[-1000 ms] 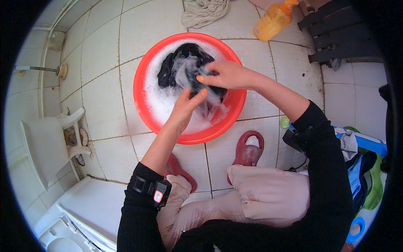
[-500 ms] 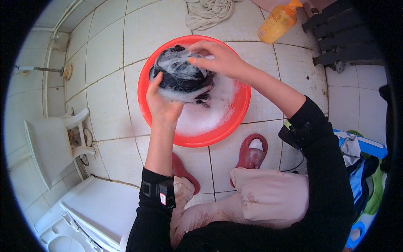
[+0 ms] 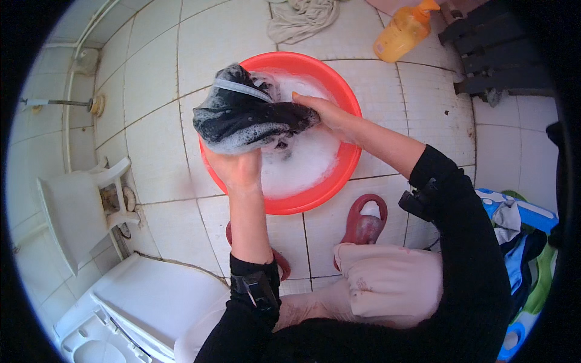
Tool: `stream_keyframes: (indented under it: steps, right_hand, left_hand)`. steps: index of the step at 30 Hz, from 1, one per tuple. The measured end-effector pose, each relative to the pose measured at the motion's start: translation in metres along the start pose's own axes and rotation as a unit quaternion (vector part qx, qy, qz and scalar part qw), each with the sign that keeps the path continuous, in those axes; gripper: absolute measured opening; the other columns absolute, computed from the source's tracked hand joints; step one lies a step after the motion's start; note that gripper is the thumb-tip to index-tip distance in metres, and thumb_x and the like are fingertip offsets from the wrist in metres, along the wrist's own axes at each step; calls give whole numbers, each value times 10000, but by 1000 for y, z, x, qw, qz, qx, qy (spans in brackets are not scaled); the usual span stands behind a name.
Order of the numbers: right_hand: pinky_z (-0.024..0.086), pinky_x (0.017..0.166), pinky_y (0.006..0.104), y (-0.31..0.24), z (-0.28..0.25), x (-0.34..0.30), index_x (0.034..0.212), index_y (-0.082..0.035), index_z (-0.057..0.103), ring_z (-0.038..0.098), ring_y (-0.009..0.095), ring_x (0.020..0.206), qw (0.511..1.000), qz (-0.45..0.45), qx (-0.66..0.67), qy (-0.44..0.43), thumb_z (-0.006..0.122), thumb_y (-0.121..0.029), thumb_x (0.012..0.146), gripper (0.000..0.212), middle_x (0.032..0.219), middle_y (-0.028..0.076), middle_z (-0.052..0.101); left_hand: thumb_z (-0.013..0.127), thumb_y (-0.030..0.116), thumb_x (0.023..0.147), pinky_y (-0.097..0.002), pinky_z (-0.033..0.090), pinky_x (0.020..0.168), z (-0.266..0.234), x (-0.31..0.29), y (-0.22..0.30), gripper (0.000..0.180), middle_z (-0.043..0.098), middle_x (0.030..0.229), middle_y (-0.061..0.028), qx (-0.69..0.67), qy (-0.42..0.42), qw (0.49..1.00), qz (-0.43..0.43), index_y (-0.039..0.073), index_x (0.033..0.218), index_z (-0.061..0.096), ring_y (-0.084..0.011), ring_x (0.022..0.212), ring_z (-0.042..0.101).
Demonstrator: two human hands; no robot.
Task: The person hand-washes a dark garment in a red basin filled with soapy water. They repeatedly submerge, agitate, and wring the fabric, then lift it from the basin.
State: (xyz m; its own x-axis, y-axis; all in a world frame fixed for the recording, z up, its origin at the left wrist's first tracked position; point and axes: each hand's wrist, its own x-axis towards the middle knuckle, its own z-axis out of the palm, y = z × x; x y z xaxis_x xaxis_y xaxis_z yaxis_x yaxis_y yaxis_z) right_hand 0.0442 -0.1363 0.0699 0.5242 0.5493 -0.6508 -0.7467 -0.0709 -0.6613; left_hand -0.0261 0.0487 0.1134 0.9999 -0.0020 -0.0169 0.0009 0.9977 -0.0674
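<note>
A wet black garment point(image 3: 245, 121) with a light stripe across it and white foam clinging to it is held over the left part of a red basin point(image 3: 349, 91). White suds point(image 3: 302, 166) fill the basin. My left hand point(image 3: 235, 169) supports the garment from below, its fingers hidden under the cloth. At the garment's right end, my right hand point(image 3: 330, 116) grips the cloth with the thumb on top.
An orange pump bottle point(image 3: 404, 33) and a crumpled pale cloth point(image 3: 302, 21) are on the tiled floor beyond the basin. A white chair point(image 3: 72, 206) stands left, a toilet point(image 3: 151, 296) lower left. Several clothes point(image 3: 520, 248) lie piled at right. Red slippers point(image 3: 363, 224) are near the basin.
The garment has turned and spread out toward the left, so its light stripe now shows. My right hand has moved from on top of it down to its right end; my left hand has gone underneath.
</note>
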Motion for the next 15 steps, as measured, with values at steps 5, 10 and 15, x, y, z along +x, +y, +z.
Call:
stream_keyframes:
  steps: [5,10,15]
  right_hand:
    - [460,891,438,12,18,-5,1206,-193,574,557,237,1064,935,115,315,-118,480,-560,891,492,1113,60,624]
    - [458,902,535,17,19,-8,1198,-191,571,582,242,1044,950,117,254,-135,430,-593,903,518,1126,48,621]
    - [444,904,546,17,20,-12,1223,-178,563,571,243,1061,924,83,337,-158,442,-597,896,545,1150,53,613]
  left_hand:
    - [354,215,986,-409,302,1091,-16,1,5,409,453,1350,-139,377,96,906,168,12,1336,409,-261,1253,414]
    - [420,22,914,-329,438,965,-26,-5,13,314,560,1199,-121,750,150,600,236,-15,1219,485,-215,1061,554]
    - [560,-68,816,-337,458,936,-18,-6,19,421,568,1197,-129,205,156,950,174,-18,1225,474,-230,1037,572]
